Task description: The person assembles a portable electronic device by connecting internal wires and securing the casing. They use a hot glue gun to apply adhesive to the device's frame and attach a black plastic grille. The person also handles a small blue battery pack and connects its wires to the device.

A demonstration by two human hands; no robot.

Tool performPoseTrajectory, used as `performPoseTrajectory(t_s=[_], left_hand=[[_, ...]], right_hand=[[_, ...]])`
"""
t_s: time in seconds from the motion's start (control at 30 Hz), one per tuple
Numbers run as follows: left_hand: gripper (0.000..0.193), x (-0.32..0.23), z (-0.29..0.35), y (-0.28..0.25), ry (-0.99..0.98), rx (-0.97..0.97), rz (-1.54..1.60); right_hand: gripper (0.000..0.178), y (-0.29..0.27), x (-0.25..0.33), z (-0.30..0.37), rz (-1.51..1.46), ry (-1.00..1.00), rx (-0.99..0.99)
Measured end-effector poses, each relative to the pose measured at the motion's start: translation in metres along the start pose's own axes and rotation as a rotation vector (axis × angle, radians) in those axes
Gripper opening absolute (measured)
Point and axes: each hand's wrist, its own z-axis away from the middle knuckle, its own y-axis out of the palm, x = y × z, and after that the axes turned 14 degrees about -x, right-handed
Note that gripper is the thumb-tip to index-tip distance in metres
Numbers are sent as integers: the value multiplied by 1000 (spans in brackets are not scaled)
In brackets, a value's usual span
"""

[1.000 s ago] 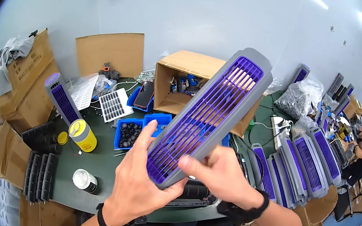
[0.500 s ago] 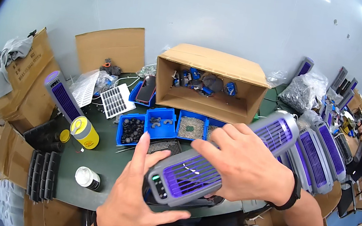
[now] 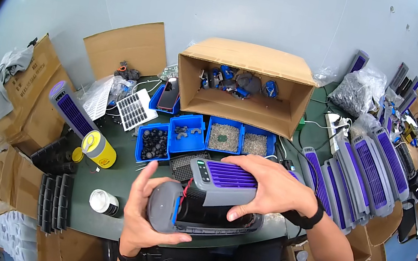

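From where I stand, nearest: left hand point(image 3: 141, 220), fingers spread but cradling the round end of a dark-grey plastic housing point(image 3: 163, 206) with a black cylinder point(image 3: 206, 214) inside. Right hand point(image 3: 283, 184) grips a long grey plastic cover with purple slats point(image 3: 229, 175), thumb on the near side. Both parts sit over the near edge of the dark green tabletop point(image 3: 80, 203); cover is above the housing, open gap at the left end, contact further right unclear. Thin red wires point(image 3: 186, 188) show in that gap.

Doing this well, I'd judge: steady the housing with the left hand, keep the cover lined up, no tugging or pinching the wires, thumbs out of the seam.

Further out: white-lidded jar point(image 3: 103, 202), yellow cylindrical bottle point(image 3: 99, 150), black mesh mat point(image 3: 186, 166), blue plastic bin of black round parts point(image 3: 154, 144). Behind: open brown cardboard box point(image 3: 249, 57). Off right, a row of purple-and-grey slatted units point(image 3: 364, 162).
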Motion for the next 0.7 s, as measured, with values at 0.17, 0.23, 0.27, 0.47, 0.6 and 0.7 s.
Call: performPoseTrajectory(t_s=[0.17,0.23,0.27,0.47,0.6,0.7], left_hand=[[153,-2,-4,-7,-1,-21,-37],[154,1,-7,-12,58,-22,-90],[154,-1,-7,-10,16,-33,-68],[157,-4,-13,-3,-59,-39,-38],[161,-2,-18,-3,2,0,-69],[164,-1,-17,-5,14,12,-48]], right_hand=[[109,30,-10,3,-7,97,118],[113,30,-10,3,5,41,125],[114,30,-10,5,13,-3,112],[116,34,-9,11,-125,-98,19],[114,44,-7,12,-192,-154,-85],[113,48,0,12,-232,-181,-129]])
